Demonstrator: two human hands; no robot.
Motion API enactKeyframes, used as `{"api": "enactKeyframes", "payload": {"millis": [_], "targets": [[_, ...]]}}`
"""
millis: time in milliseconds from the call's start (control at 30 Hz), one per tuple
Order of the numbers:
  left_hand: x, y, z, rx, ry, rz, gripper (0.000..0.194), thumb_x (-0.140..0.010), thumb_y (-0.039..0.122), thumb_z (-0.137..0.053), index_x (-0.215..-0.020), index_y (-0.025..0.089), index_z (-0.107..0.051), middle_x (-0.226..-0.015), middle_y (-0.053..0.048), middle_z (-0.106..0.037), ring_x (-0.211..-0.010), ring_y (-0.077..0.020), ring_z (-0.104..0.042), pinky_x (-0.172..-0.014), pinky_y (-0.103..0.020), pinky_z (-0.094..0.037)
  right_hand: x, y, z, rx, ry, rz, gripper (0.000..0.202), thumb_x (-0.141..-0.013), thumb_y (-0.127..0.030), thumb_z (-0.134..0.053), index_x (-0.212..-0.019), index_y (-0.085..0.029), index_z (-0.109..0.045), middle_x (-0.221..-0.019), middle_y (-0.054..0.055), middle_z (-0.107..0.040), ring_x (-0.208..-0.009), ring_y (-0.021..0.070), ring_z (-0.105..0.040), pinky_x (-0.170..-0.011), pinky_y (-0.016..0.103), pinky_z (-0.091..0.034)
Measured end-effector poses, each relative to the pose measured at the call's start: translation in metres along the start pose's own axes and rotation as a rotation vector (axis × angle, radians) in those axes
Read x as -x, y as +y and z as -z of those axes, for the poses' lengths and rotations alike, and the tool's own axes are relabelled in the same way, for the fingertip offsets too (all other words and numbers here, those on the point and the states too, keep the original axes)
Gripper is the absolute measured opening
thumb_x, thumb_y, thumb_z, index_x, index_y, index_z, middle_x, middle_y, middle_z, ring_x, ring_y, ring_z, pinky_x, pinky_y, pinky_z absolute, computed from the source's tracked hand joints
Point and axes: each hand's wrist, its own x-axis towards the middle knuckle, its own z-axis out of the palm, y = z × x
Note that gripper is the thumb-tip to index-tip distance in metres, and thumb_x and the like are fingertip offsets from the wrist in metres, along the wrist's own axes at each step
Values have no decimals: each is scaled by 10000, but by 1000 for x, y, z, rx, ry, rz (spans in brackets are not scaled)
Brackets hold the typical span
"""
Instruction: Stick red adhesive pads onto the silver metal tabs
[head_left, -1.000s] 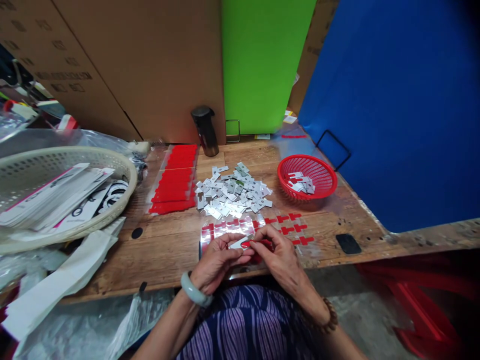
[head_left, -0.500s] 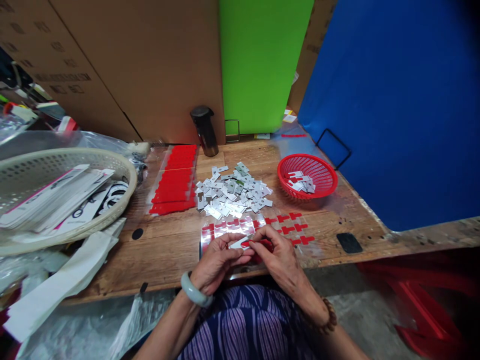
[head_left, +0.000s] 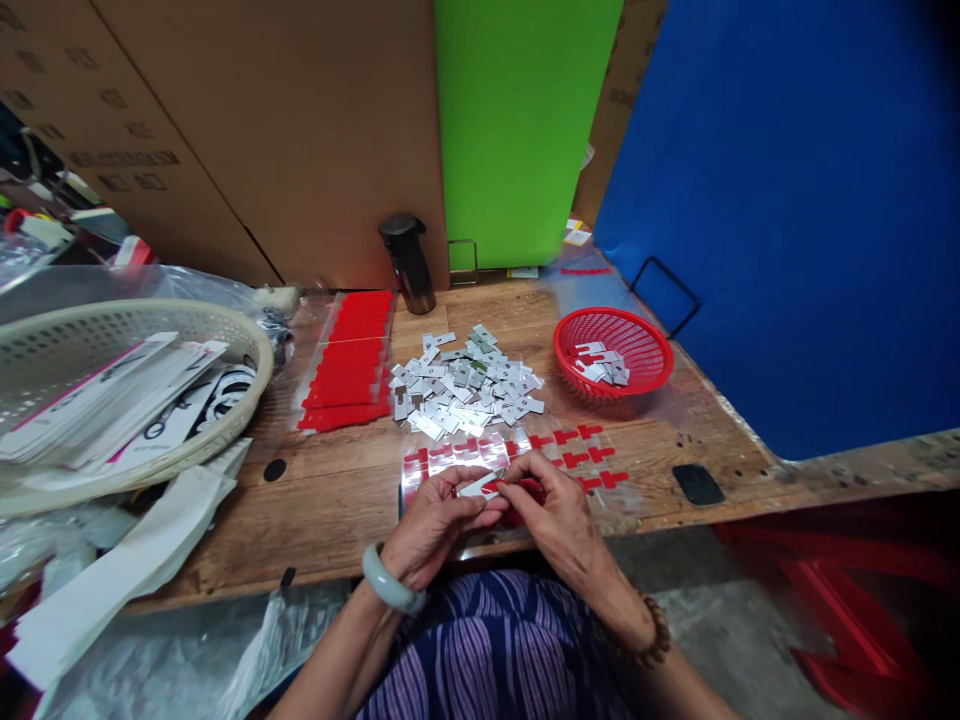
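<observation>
Between thumb and fingers, my left hand [head_left: 441, 515] holds a small flat silver plate [head_left: 474, 487] near the table's front edge. My right hand [head_left: 559, 510] pinches a small red sticker [head_left: 491, 487] against the plate's right end; fingertips cover part of it. Under both hands lies a clear sheet with rows of red stickers [head_left: 576, 460]. Just beyond is a heap of loose silver plates [head_left: 469, 385]. A red plastic basket [head_left: 654, 365] at the right holds several plates that bear red pieces.
Stacked red sticker sheets [head_left: 346, 360] lie left of the heap, with a dark bottle [head_left: 409, 265] behind. A large cream basket [head_left: 259, 345] of printed cards stands at the left. Brown, green [head_left: 517, 130] and blue [head_left: 787, 220] boards wall in the table [head_left: 330, 510].
Both hands stay almost in place over the plate. The right fingertips have shifted very slightly at the red sticker; the view has moved a little.
</observation>
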Motion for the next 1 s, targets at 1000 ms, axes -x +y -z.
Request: {"api": "enactKeyframes", "payload": {"millis": [1000], "targets": [[-1,1,2,14,-23,7,331,-650,-1,-676,-948,102,-575,-809,-84,-709,-704,-151,-693,-689,-203,-548,1,-6,-1,-31,19,-19,97,-778,-157,-515,-693,-203,-510,-667,-34,-544,-622,115,-516,-576,207,-401]]}}
